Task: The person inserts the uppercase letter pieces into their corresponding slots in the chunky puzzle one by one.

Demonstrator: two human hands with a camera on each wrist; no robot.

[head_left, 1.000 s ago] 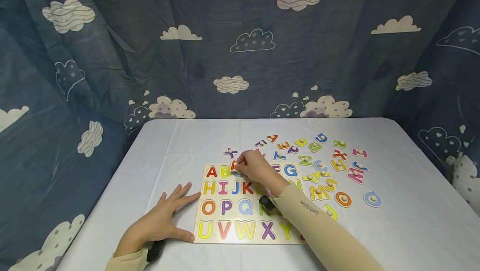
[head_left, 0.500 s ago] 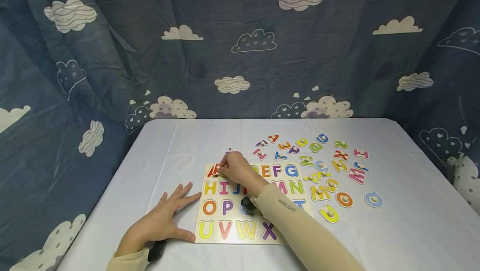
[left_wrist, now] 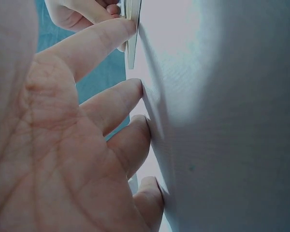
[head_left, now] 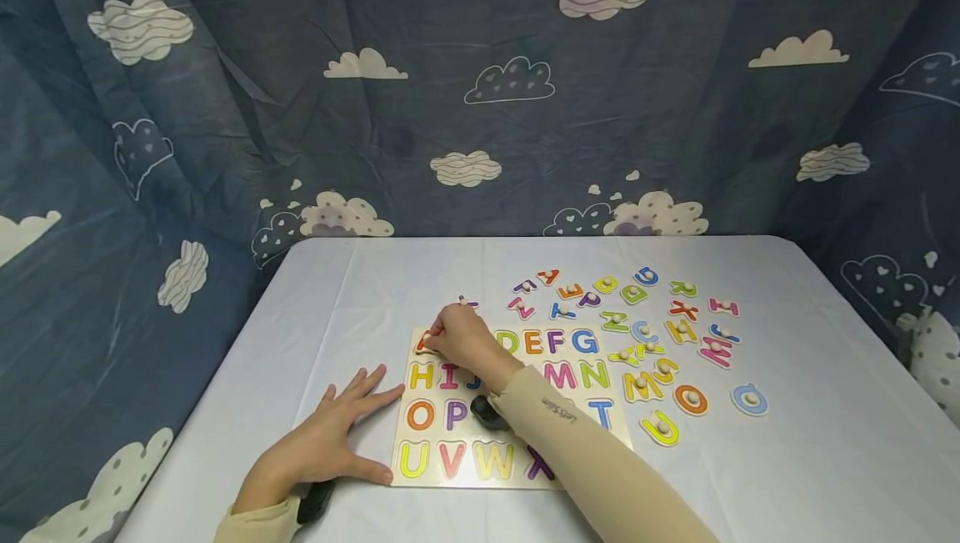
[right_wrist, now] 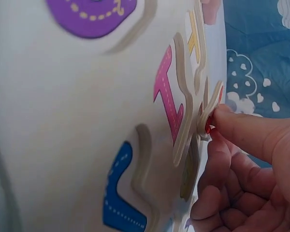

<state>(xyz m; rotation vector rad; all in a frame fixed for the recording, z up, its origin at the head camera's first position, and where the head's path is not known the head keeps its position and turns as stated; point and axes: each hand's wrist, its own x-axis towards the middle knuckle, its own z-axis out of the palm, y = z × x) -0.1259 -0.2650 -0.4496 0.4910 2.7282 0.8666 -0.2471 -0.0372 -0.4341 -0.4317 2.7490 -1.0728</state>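
Observation:
A pale wooden alphabet puzzle board (head_left: pixel 480 433) lies on the table, its recesses printed with coloured letters. At its top left corner my right hand (head_left: pixel 467 344) pinches a red letter piece (right_wrist: pixel 212 108) between thumb and fingertips, over the A recess. In the right wrist view the piece sits slightly tilted against the board's surface; its full shape is hidden by my fingers. My left hand (head_left: pixel 330 434) lies spread at the board's left side. Its index fingertip and thumb touch the board's edge, and the other fingertips rest on the cloth, as the left wrist view shows.
Several loose knobbed letter pieces lie right of and behind the board, among them an orange O (head_left: pixel 691 399), a blue round letter (head_left: pixel 749 399) and a yellow U (head_left: pixel 660 428). A purple piece (head_left: pixel 467 303) lies just behind my right hand. A dark cloud-print curtain (head_left: pixel 420 109) hangs behind the table.
My right hand has carried the red letter piece leftward from near the C recess to the A recess and lowered it there. The left hand has stayed put.

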